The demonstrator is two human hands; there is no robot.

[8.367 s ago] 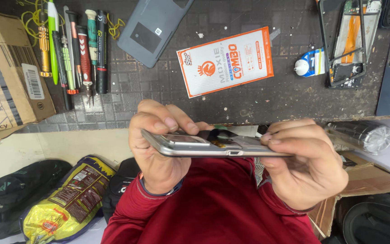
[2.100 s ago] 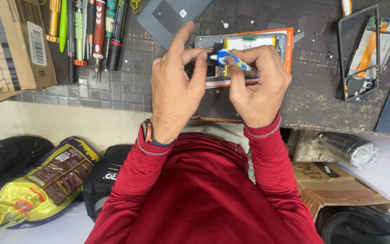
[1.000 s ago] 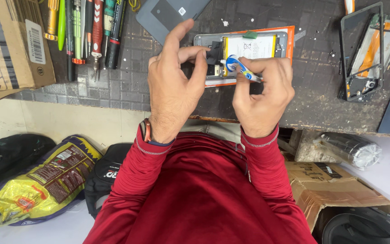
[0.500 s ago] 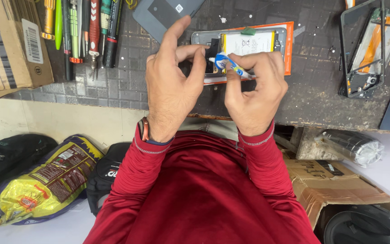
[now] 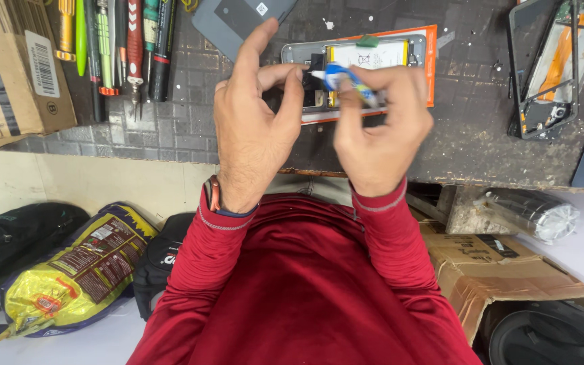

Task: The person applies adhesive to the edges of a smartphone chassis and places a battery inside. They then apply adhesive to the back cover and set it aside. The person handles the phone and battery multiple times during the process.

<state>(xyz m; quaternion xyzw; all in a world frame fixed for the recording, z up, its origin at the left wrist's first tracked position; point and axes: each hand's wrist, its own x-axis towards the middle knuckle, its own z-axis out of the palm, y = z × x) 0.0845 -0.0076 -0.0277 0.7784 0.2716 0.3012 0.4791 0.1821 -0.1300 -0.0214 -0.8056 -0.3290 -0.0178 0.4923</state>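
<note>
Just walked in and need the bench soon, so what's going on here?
A person in a red top is working on an opened phone lying on an orange sheet on the dark workbench. The right hand holds a small blue-and-white tube over it, while the left hand steadies the phone's edge. Screwdrivers lie at upper left.

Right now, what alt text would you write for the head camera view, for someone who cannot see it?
Seen from above, a person in a red top works on an opened phone lying on a dark workbench; the right hand holds a small blue-and-white tube over it while the left hand steadies it. Screwdrivers lie in a row at upper left.
</note>
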